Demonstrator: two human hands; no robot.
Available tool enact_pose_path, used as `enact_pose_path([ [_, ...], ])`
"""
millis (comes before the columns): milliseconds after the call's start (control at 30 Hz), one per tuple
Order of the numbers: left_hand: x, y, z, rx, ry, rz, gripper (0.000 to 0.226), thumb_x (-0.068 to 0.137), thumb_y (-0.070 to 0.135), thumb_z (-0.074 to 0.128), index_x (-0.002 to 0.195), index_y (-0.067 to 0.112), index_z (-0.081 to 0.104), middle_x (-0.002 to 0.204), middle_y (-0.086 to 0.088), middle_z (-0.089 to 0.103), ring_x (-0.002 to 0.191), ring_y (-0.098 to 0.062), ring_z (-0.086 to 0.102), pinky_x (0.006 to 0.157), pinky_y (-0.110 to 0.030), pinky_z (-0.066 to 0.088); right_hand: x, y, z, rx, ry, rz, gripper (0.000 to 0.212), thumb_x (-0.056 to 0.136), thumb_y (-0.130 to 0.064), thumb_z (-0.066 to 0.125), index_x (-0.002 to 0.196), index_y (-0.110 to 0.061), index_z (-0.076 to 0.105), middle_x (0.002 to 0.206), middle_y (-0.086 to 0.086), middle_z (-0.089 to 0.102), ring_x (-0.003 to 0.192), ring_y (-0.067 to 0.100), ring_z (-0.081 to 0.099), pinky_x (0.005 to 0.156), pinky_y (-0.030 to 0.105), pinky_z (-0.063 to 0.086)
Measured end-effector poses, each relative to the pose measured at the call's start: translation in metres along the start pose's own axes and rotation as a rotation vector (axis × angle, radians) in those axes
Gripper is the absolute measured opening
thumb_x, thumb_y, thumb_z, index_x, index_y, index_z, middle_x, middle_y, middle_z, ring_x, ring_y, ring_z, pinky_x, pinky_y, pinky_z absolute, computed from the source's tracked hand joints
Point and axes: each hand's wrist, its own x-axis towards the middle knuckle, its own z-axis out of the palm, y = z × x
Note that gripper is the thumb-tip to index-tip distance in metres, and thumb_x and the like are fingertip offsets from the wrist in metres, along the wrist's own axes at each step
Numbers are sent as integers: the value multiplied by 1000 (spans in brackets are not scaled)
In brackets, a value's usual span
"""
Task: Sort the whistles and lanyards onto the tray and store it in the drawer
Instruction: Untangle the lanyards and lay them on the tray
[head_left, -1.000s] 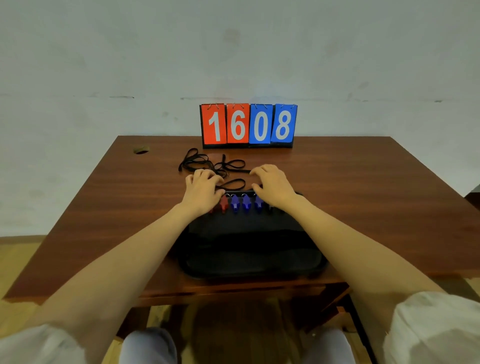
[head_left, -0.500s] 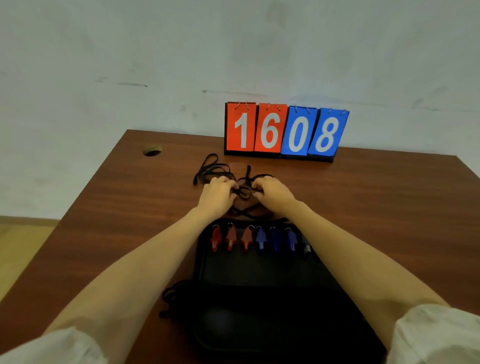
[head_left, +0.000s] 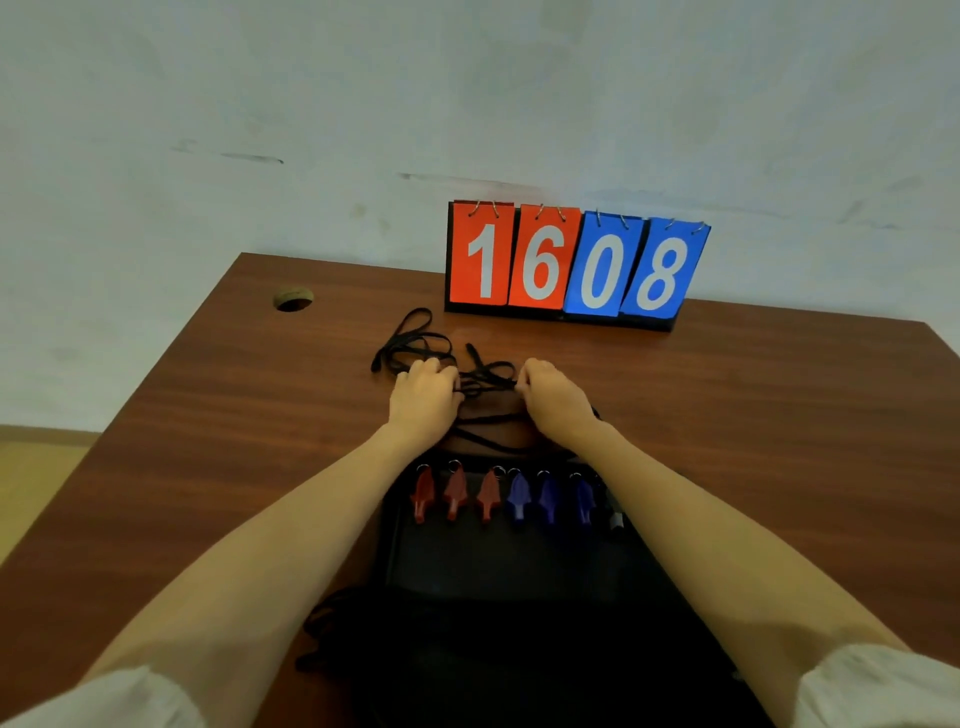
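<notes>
Both hands' grips were pinched shut on the tangled black lanyards (head_left: 483, 382), the left hand (head_left: 423, 397) and right hand (head_left: 556, 397) pulling a strand taut between them on the counter (head_left: 234, 441). Just nearer than the grips, the black tray (head_left: 514, 561) held a row of whistles (head_left: 511, 496) (three red, three blue), while the scoreboard (head_left: 571, 265) stood beyond.

Both hands (head_left: 488, 397) pinch black lanyards (head_left: 485, 382) beyond the tray (head_left: 498, 561).

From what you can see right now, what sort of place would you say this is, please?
Probably a sports equipment room or school office: a flip scoreboard reading 16-08 stands on a wooden desk against a bare wall, with red and blue whistles on a tray.
</notes>
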Motion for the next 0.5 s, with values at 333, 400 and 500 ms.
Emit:
enact_pose_path([
  [333,-16,54,-61,-392,125,121,59,88,36,62,138,15,40,139,-7,43,127,-23,40,105,-40,36,-35,-39,-93,358,224,-183,8,100,-18,42,95,-15,48,83,1,61,74,13,58,69,20,46],
  [400,-18,76,-81,-567,119,165,39,92,32,57,126,12,51,115,-5,60,101,-18,57,88,-35,46,-42,-50,-112,356,270,-230,7,100,-17,42,97,-14,48,84,-2,58,74,9,57,69,17,45],
  [500,-24,96,-106,-687,143,160,19,98,25,46,87,13,54,79,-1,62,55,-7,47,57,-23,36,-52,-63,-147,387,377,-245,7,100,-17,40,95,-16,46,80,-4,57,72,8,56,67,20,45],
])
